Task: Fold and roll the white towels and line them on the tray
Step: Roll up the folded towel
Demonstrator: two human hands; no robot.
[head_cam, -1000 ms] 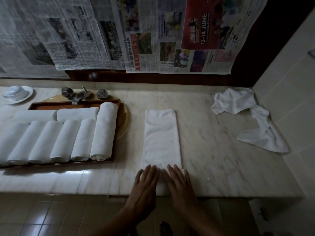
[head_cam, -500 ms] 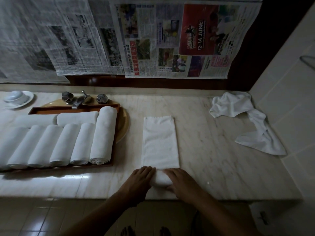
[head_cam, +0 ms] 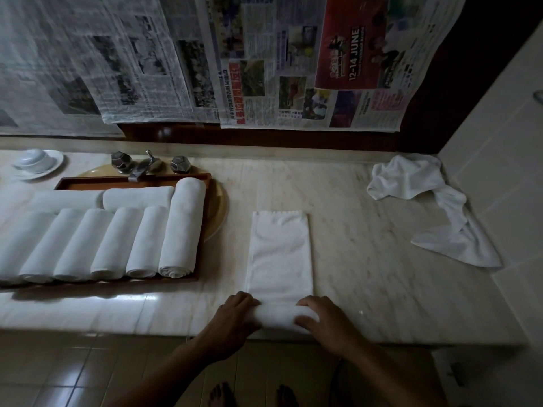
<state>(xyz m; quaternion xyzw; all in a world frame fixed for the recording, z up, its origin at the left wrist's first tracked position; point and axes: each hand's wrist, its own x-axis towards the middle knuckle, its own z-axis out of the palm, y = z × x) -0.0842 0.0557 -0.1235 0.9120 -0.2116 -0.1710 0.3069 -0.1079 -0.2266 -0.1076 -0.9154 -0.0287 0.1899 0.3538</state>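
A folded white towel (head_cam: 279, 254) lies as a long strip on the marble counter, its near end wound into a short roll. My left hand (head_cam: 235, 317) grips the roll's left end and my right hand (head_cam: 318, 320) grips its right end, fingers curled over the top. To the left, a brown wooden tray (head_cam: 202, 230) holds several rolled white towels (head_cam: 182, 227) side by side, with two more laid crosswise behind them. Loose and crumpled, an unfolded white towel (head_cam: 426, 201) sits at the counter's back right.
A tap with two faceted knobs (head_cam: 147, 165) stands behind the tray over a tan basin. A white saucer with an upturned cup (head_cam: 36, 163) sits at the far left. Newspaper sheets hang on the back wall. A tiled wall bounds the counter's right side.
My hands went from lying flat on the towel's near end to curling over it, and the near end has rolled up away from me into a thicker roll.
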